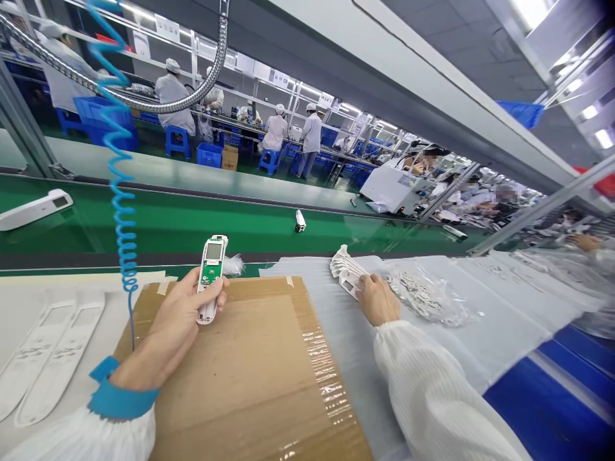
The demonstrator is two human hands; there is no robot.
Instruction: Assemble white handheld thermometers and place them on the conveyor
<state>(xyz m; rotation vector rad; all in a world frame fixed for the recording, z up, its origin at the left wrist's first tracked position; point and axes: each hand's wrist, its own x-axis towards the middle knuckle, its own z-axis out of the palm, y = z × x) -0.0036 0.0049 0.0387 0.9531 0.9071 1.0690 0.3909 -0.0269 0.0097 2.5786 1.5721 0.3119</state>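
My left hand [187, 307] grips a slim white handheld device [208, 314] over the cardboard, thumb across its front. A green circuit board and a small grey screen show in its open face. My right hand [378, 299] has its fingers closed on the near end of a white plastic cover [348, 280] with a window cut in it. This cover lies at a row of several similar overlapping covers; the fingertips are partly hidden. Beside that hand lies a clear plastic bag [427, 294] of small pale parts. A blue wrist strap [125, 398] is around my left wrist.
Taped cardboard [250, 371] lies in front of me. Long white shells [57, 358] rest at the left, near a hanging coiled blue cord [122, 211]. Beyond runs a green conveyor belt [245, 221] with a small white device [300, 221] and a longer white one [36, 210]. Co-workers sit farther back.
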